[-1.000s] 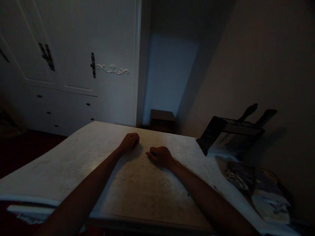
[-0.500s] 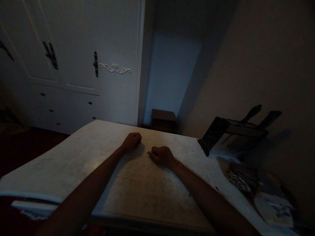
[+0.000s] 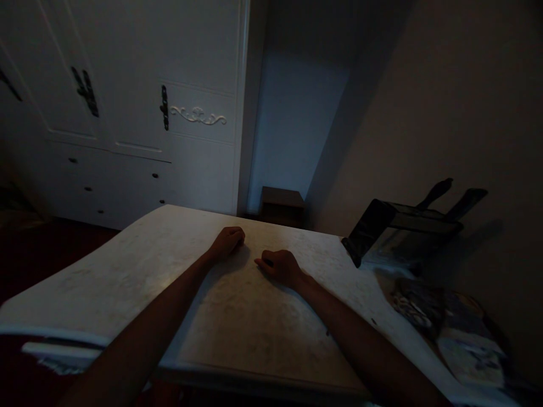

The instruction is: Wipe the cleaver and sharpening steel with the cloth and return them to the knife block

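Note:
My left hand (image 3: 228, 242) rests on the pale marbled tabletop (image 3: 139, 271) in a loose fist, knuckles up, and no object shows in it. A short gap to the right, my right hand (image 3: 280, 268) also lies on the table. Its fingers are curled in and the thumb points left toward the other hand. A small dark hollow shows between thumb and fingers, with nothing visible inside. The two hands do not touch. Both forearms reach in from the bottom of the view. The light is dim.
On the right stands a black frame-like holder (image 3: 373, 229) with two dark handles sticking up. Folded cloths (image 3: 470, 350) are piled beside the table's right edge. Small dark specks lie near my right forearm. Beyond are a white wardrobe (image 3: 199, 169) and a low brown cabinet (image 3: 282, 198).
Both hands keep the same place and pose on the table. Only the view has shifted very slightly.

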`<act>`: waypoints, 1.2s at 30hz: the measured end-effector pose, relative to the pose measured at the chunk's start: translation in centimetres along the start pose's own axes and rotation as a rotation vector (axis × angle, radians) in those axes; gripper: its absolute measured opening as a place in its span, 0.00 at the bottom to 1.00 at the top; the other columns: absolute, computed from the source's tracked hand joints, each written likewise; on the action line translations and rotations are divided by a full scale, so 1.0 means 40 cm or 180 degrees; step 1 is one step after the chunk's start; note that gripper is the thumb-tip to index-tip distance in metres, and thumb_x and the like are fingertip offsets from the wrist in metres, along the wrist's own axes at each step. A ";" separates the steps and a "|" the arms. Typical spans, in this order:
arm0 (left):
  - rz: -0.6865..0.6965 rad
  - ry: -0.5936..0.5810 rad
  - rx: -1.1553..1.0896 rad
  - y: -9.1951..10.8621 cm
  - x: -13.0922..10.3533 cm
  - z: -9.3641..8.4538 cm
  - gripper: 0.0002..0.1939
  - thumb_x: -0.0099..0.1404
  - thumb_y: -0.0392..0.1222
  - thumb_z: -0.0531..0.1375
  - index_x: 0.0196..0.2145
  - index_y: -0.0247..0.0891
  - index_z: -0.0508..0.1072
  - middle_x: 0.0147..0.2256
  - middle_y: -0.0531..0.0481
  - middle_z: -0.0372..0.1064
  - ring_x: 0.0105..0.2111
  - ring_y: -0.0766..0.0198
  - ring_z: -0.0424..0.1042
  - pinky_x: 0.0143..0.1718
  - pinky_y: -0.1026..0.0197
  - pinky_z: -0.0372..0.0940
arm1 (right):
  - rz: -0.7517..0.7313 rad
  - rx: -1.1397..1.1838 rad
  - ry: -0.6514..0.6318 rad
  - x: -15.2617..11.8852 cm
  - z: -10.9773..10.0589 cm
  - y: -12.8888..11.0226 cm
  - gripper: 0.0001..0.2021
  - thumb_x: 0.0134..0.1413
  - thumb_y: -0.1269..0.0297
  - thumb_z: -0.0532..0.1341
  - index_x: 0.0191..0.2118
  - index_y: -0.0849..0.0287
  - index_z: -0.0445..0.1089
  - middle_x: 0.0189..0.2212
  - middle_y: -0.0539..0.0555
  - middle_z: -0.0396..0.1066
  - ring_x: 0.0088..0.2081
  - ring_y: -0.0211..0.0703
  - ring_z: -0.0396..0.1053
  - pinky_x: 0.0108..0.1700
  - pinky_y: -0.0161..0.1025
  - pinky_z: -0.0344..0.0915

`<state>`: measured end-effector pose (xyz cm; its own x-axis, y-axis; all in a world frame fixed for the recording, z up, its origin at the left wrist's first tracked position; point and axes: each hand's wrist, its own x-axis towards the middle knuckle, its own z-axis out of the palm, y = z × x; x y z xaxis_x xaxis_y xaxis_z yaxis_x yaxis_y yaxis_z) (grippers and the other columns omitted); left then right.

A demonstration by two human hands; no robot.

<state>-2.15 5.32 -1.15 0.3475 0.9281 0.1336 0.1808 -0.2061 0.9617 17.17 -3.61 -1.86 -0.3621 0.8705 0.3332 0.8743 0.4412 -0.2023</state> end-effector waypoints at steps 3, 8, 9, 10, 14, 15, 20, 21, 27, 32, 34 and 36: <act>0.0009 0.0022 0.0039 -0.004 0.002 -0.001 0.10 0.52 0.44 0.52 0.19 0.37 0.64 0.15 0.56 0.58 0.14 0.70 0.56 0.16 0.67 0.49 | 0.0020 0.0005 -0.0015 0.000 0.003 0.001 0.13 0.63 0.56 0.58 0.29 0.57 0.69 0.22 0.48 0.71 0.24 0.37 0.65 0.29 0.34 0.49; 0.0051 -0.0010 0.0023 -0.011 0.005 -0.001 0.10 0.52 0.44 0.51 0.19 0.37 0.64 0.15 0.55 0.58 0.14 0.70 0.56 0.16 0.67 0.49 | -0.0029 0.0047 0.0013 -0.003 0.001 -0.001 0.12 0.63 0.58 0.58 0.29 0.57 0.69 0.22 0.48 0.71 0.24 0.36 0.64 0.29 0.34 0.48; 0.0055 -0.0017 0.0018 -0.011 0.005 -0.001 0.10 0.52 0.44 0.51 0.19 0.37 0.64 0.14 0.55 0.58 0.14 0.70 0.56 0.16 0.67 0.49 | -0.0024 0.0039 0.0012 -0.004 0.000 -0.001 0.12 0.62 0.58 0.58 0.29 0.57 0.69 0.22 0.48 0.70 0.23 0.36 0.64 0.29 0.34 0.48; 0.0058 -0.0020 0.0015 -0.010 0.005 -0.001 0.10 0.52 0.44 0.51 0.19 0.37 0.64 0.14 0.55 0.58 0.14 0.70 0.56 0.16 0.67 0.49 | -0.0013 0.0030 0.0010 -0.004 -0.001 -0.002 0.13 0.62 0.58 0.59 0.29 0.57 0.69 0.22 0.48 0.70 0.23 0.36 0.63 0.29 0.34 0.48; 0.0058 -0.0017 0.0011 -0.008 0.005 -0.001 0.10 0.51 0.44 0.52 0.19 0.37 0.64 0.14 0.55 0.59 0.14 0.70 0.56 0.16 0.67 0.49 | -0.0027 0.0037 0.0006 -0.005 -0.002 -0.002 0.13 0.63 0.58 0.58 0.29 0.58 0.69 0.21 0.48 0.69 0.23 0.36 0.62 0.29 0.34 0.48; 0.0054 -0.0014 0.0006 -0.008 0.006 -0.001 0.10 0.51 0.44 0.52 0.19 0.37 0.64 0.14 0.55 0.59 0.14 0.70 0.56 0.16 0.67 0.49 | -0.0034 0.0039 0.0000 -0.005 -0.002 -0.001 0.13 0.63 0.58 0.58 0.29 0.58 0.69 0.21 0.48 0.69 0.23 0.36 0.62 0.29 0.34 0.48; 0.0029 -0.0002 -0.0013 -0.007 0.005 0.001 0.11 0.52 0.45 0.52 0.19 0.37 0.64 0.14 0.56 0.58 0.13 0.71 0.56 0.16 0.67 0.49 | -0.0006 0.0005 -0.0037 -0.004 -0.002 0.000 0.13 0.63 0.57 0.57 0.29 0.57 0.69 0.22 0.48 0.70 0.24 0.36 0.64 0.29 0.34 0.48; 0.0024 0.0001 -0.0021 -0.006 0.004 0.001 0.11 0.52 0.45 0.52 0.19 0.37 0.64 0.14 0.56 0.58 0.13 0.71 0.56 0.16 0.67 0.49 | 0.0006 0.0008 -0.0040 -0.003 -0.002 0.000 0.13 0.63 0.57 0.57 0.29 0.57 0.69 0.22 0.48 0.70 0.24 0.36 0.64 0.29 0.34 0.49; -0.0004 -0.0009 -0.0030 -0.003 0.001 0.000 0.10 0.52 0.45 0.52 0.19 0.37 0.64 0.14 0.56 0.58 0.13 0.71 0.56 0.16 0.67 0.50 | 0.0030 0.0041 -0.0051 -0.003 -0.003 -0.003 0.13 0.63 0.57 0.58 0.29 0.57 0.69 0.22 0.48 0.70 0.24 0.37 0.64 0.30 0.34 0.49; 0.0018 -0.0009 -0.0019 -0.007 0.003 -0.001 0.10 0.51 0.44 0.52 0.19 0.37 0.64 0.15 0.56 0.58 0.14 0.71 0.57 0.16 0.67 0.50 | 0.0038 0.0085 -0.0054 -0.004 -0.002 -0.001 0.13 0.63 0.57 0.58 0.29 0.57 0.69 0.22 0.47 0.69 0.24 0.36 0.64 0.29 0.34 0.48; 0.0011 -0.0019 -0.0016 -0.006 0.003 0.000 0.09 0.51 0.44 0.52 0.19 0.37 0.64 0.15 0.56 0.58 0.14 0.70 0.57 0.15 0.67 0.50 | 0.0053 0.0086 -0.0059 -0.004 -0.002 -0.001 0.12 0.63 0.58 0.58 0.29 0.57 0.69 0.22 0.47 0.69 0.24 0.36 0.63 0.29 0.34 0.48; 0.0011 -0.0024 -0.0012 -0.005 0.002 0.000 0.09 0.51 0.44 0.52 0.19 0.37 0.64 0.15 0.56 0.58 0.14 0.70 0.57 0.15 0.67 0.50 | 0.0040 0.0071 -0.0046 -0.004 -0.002 -0.001 0.13 0.63 0.57 0.58 0.29 0.57 0.69 0.22 0.47 0.69 0.24 0.36 0.63 0.29 0.34 0.48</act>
<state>-2.17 5.45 -1.35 0.3552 0.9250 0.1351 0.1763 -0.2081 0.9621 17.22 -3.78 -1.85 -0.3560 0.8790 0.3173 0.8715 0.4349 -0.2268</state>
